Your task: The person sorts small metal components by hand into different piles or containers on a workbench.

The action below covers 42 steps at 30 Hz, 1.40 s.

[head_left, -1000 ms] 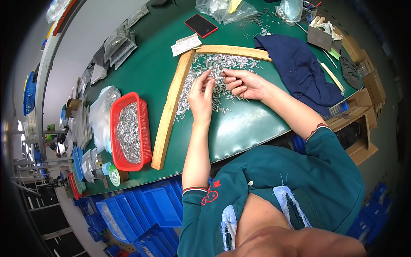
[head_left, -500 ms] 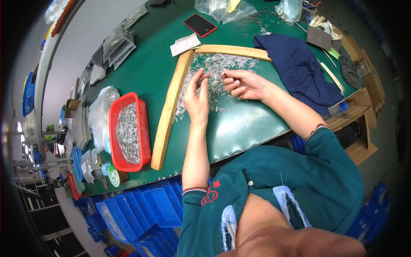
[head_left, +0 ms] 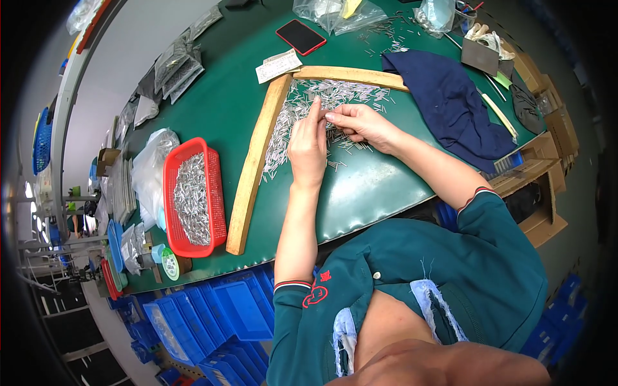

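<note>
A loose spread of thin silvery metal pins (head_left: 351,93) lies on the green tabletop, bounded by two wooden strips. Over it, my two hands meet at the fingertips. My left hand (head_left: 307,154) is closed at thumb and fingers, with one finger pointing up; any object in it is too small to make out. The fingers of my right hand (head_left: 368,124) are pinched together against the left fingertips, and what they hold is hidden. To the left, a red plastic basket (head_left: 220,215) contains many similar short metal pieces.
The long wooden strip (head_left: 257,167) runs between basket and pins; another wooden strip (head_left: 354,76) borders the far side. Paper slips (head_left: 278,66) and a phone (head_left: 300,37) lie beyond. Navy cloth (head_left: 444,103) covers the right side. Blue bins (head_left: 241,309) stand below the table edge.
My hands were apart and now touch at the fingertips. The right hand has moved left, and the left hand has shifted slightly right.
</note>
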Tool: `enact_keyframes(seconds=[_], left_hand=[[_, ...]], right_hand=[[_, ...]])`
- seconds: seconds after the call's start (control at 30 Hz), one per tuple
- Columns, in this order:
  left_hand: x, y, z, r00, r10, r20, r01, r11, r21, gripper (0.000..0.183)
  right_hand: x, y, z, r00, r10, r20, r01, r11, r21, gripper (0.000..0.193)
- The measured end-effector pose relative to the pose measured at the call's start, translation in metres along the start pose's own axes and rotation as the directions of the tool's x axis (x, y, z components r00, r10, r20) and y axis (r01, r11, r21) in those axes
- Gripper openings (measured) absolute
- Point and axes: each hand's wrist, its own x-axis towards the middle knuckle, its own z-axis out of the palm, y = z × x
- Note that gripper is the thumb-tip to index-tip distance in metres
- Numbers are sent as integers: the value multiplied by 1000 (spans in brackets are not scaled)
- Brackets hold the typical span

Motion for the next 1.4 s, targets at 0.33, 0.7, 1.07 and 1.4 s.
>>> enact_keyframes(seconds=[0.33,0.7,1.07,1.4], left_hand=[[2,-21,-31,936,-219,276,158,961,228,50],[-9,-29,-26,884,-225,410,69,929,362,13],[-4,-24,-12,964,-206,170,209,978,-1,10],[-3,-20,-4,992,-113,55,121,976,-184,9]], right_hand=[[11,5,-23,948,168,271,-311,670,674,13],[2,-10,-11,972,182,146,-232,680,696,12],[1,1,-3,999,37,-40,-36,999,38,15],[0,3,-2,1000,-5,-14,4,999,-45,15]])
